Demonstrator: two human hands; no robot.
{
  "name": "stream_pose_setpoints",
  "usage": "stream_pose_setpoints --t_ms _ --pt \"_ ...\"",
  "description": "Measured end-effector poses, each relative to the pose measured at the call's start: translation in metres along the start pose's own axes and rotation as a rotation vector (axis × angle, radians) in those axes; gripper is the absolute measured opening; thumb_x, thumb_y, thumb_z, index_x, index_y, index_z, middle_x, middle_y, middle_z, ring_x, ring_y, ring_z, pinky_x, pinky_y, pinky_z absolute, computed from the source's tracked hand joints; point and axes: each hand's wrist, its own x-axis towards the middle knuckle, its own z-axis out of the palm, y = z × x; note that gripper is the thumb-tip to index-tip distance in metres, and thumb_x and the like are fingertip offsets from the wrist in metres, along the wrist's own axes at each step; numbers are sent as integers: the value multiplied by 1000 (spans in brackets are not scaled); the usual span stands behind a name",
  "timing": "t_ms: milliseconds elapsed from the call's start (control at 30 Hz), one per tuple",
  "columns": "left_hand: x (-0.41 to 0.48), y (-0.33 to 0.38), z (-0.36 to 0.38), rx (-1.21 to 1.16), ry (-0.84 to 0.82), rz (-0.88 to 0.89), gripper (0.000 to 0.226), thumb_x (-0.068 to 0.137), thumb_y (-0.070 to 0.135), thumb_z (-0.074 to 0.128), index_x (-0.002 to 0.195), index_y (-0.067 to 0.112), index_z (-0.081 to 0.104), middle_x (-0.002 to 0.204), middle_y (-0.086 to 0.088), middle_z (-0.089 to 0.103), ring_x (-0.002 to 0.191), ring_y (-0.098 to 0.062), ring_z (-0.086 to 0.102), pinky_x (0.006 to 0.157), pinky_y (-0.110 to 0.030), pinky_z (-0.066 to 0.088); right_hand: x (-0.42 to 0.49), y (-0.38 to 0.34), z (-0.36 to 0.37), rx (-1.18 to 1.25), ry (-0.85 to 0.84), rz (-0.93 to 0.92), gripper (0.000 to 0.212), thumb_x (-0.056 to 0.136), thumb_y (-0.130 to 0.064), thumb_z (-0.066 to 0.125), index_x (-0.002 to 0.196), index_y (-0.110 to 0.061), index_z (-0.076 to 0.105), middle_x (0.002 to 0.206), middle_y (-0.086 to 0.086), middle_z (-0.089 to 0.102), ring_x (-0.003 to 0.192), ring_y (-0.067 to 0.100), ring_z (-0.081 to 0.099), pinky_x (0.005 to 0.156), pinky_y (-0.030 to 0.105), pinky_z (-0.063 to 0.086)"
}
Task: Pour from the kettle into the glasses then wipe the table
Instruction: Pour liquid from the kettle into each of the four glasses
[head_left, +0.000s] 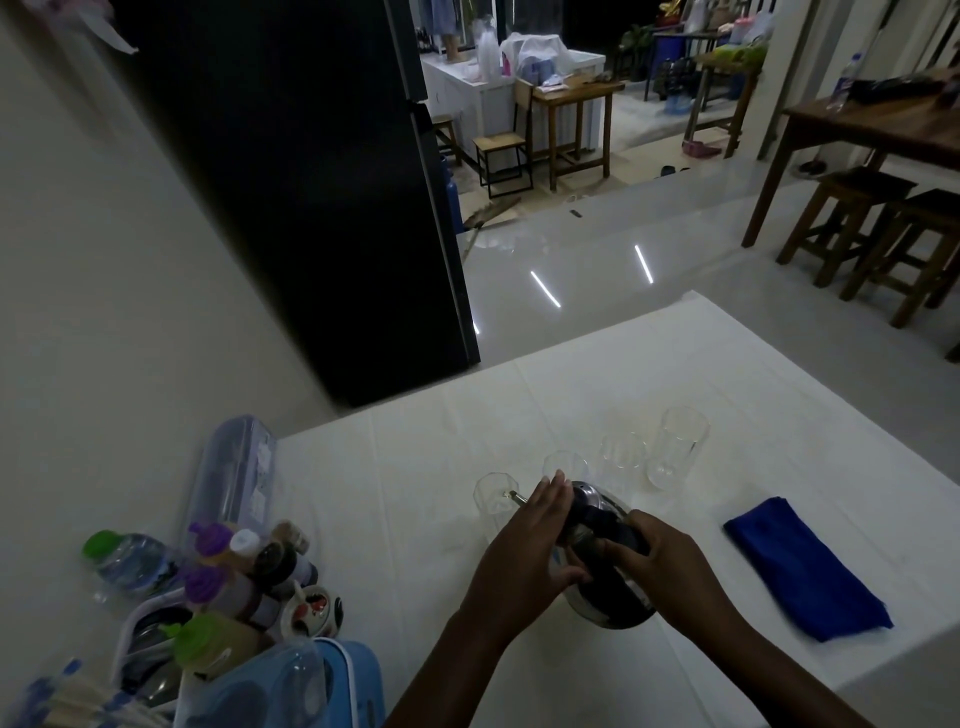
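A steel kettle (597, 499) with a dark handle is tilted to the left over the white table (727, 374). Its spout reaches the rim of the leftmost glass (491, 496). My right hand (657, 564) grips the kettle's handle. My left hand (530, 540) lies flat against the kettle's lid and side. Three more clear glasses stand in a row to the right: one (565, 463) behind my left hand, a short one (622, 457), and a tall one (675, 447). A folded blue cloth (805, 569) lies on the table at the right.
Sauce bottles (244, 566), a water bottle (127, 561), a clear long container (234, 473) and a blue basket (291, 686) crowd the table's left front corner. A black fridge (311, 182) stands behind the table. Wooden stools (883, 234) stand at the right.
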Motion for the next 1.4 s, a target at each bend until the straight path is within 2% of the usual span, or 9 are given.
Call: stream_pose_setpoints --t_ms 133,267,367,533,667,900,1267,1400 --pt "0 0 -1 -12 1 0 97 78 33 73 149 25 7 157 13 1 141 0 -4 112 -22 17 -1 -3 -1 12 -1 4 19 79 -34 68 73 -43 52 72 -13 64 70 1 60 61 20 46" --pt "-1 0 0 -15 10 0 96 79 32 73 149 25 8 157 12 2 142 -1 -3 112 -23 18 0 -2 0 2 -2 20 19 79 -35 68 75 -45 51 76 -12 65 73 2 61 69 28 53" --pt "-1 1 -1 -22 17 -1 95 79 32 73 149 24 9 157 12 2 142 -1 -2 113 -24 18 0 -2 0 -3 0 24 18 78 -37 68 75 -44 51 78 -10 66 73 4 61 70 31 55" --pt "-1 2 -2 -40 16 -7 95 79 30 74 149 24 10 157 12 3 142 -1 -2 114 -24 17 0 -4 -2 -5 -4 20 18 79 -36 67 77 -43 51 77 -12 64 73 3 60 69 26 53" --pt "-1 3 -3 -44 14 -12 96 79 31 74 149 25 9 157 13 2 142 0 -2 113 -23 16 -1 -6 -3 -1 -8 14 17 80 -34 67 91 -37 54 80 -13 62 74 2 59 66 19 48" --pt "-2 6 -5 -54 8 -18 95 80 32 73 148 29 7 156 17 0 140 3 -4 111 -18 15 -1 -5 -4 -2 -13 22 19 81 -33 66 97 -33 58 80 -15 61 74 0 58 64 15 44" --pt "-3 9 -9 -62 14 -19 96 79 32 73 148 28 7 156 16 1 141 3 -3 110 -16 13 -1 -9 -7 -23 -14 6 18 81 -33 66 90 -40 52 75 -20 58 72 -1 57 66 17 47" --pt "-3 8 -9 -65 9 -24 97 79 32 74 147 30 6 156 16 2 141 3 -2 111 -15 12 -1 -9 -5 -28 -18 12 22 81 -33 66 79 -45 48 74 -19 58 71 0 58 66 18 48"
